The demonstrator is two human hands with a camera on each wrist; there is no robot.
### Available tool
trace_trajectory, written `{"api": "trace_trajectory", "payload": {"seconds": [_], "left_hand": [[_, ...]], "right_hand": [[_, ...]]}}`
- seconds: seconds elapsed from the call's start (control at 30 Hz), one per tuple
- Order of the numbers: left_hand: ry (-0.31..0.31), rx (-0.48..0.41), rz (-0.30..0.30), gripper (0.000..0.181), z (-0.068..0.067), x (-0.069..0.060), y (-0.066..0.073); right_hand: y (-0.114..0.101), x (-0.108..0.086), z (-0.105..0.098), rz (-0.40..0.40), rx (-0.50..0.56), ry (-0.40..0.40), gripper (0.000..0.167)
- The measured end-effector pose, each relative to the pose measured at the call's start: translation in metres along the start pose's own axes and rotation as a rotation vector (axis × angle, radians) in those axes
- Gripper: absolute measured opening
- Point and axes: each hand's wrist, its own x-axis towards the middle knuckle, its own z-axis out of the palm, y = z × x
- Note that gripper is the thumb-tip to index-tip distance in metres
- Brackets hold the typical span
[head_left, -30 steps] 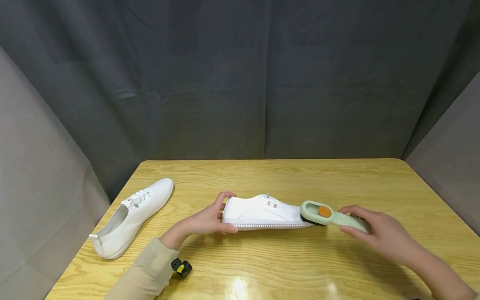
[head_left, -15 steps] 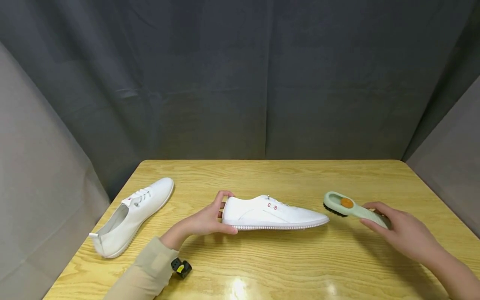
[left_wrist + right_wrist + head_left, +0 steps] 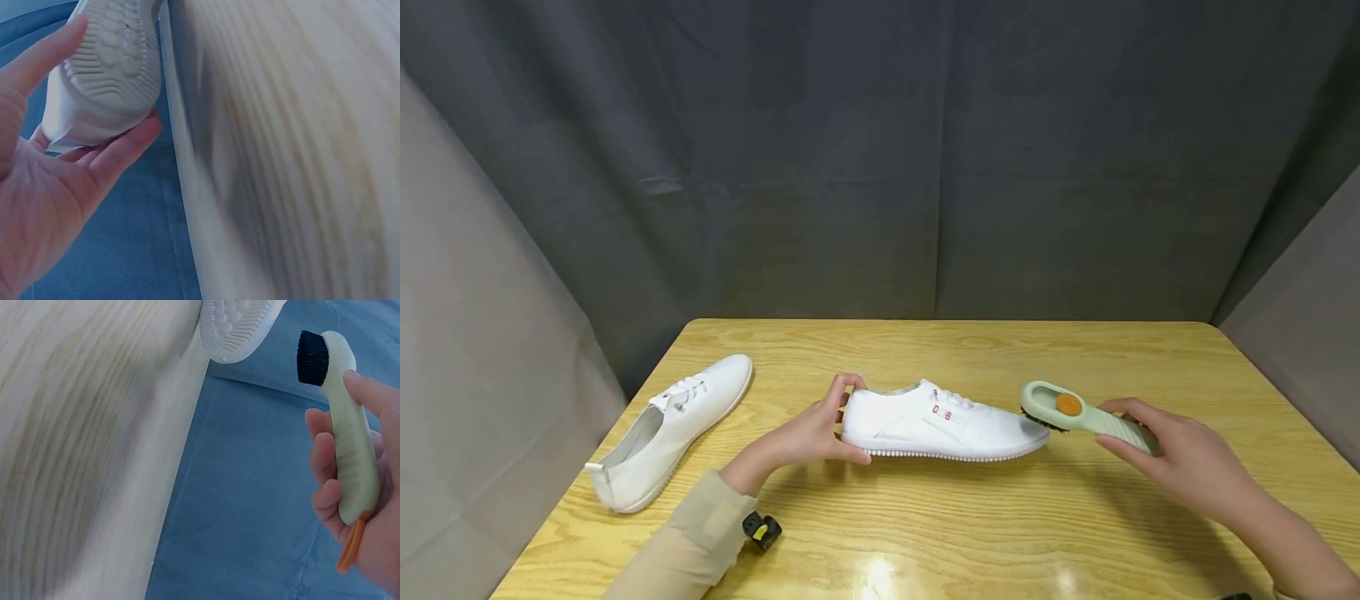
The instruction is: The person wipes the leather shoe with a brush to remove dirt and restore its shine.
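Note:
A white shoe with red letters (image 3: pixel 955 425) is gripped at its heel by my left hand (image 3: pixel 816 433), toe pointing right. In the left wrist view the thumb lies on the ridged sole (image 3: pixel 115 56) and the fingers wrap the heel, with the shoe raised off the table. My right hand (image 3: pixel 1180 454) holds a pale green brush (image 3: pixel 1108 423) by its handle. An orange button sits on the brush's head. Its black bristles (image 3: pixel 312 358) face the shoe's toe; in the right wrist view they are apart from the shoe.
A second white shoe (image 3: pixel 673 429) lies at the left side of the wooden table (image 3: pixel 925 533). Dark grey curtain (image 3: pixel 850 167) hangs behind the table, with paler cloth at both sides. A black device (image 3: pixel 762 531) is on the left wrist.
The brush first moved right, away from the toe, and has since come back partway left toward it. The shoe has tilted slightly, still in my left hand.

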Motion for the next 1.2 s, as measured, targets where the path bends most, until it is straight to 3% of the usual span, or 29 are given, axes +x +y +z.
{"api": "trace_trajectory", "payload": {"seconds": [0.2, 0.43, 0.73, 0.93, 1.03, 1.2], "left_hand": [[-0.019, 0.056, -0.031, 0.082, 0.0014, -0.0010, -0.0044], [-0.036, 0.028, -0.041, 0.065, -0.0005, -0.0005, -0.0061], [0.029, 0.065, -0.004, 0.060, 0.0030, 0.0006, -0.0064], [0.063, 0.172, 0.015, 0.058, 0.0039, 0.0025, -0.0042], [0.073, 0.218, 0.018, 0.058, 0.0039, 0.0023, -0.0037], [0.047, 0.226, 0.014, 0.075, 0.0033, 0.0013, -0.0023]], "right_hand": [[-0.0025, 0.0030, -0.0005, -0.008, 0.009, -0.002, 0.033], [-0.0037, 0.0037, -0.0012, -0.013, 0.018, -0.001, 0.033], [-0.0049, 0.0043, -0.0021, -0.023, 0.016, 0.010, 0.032], [-0.0046, 0.0040, -0.0017, -0.017, 0.021, 0.003, 0.032], [-0.0045, 0.0044, -0.0018, -0.015, 0.019, 0.004, 0.032], [-0.0029, 0.0048, -0.0006, -0.018, 0.011, 0.005, 0.033]]}}
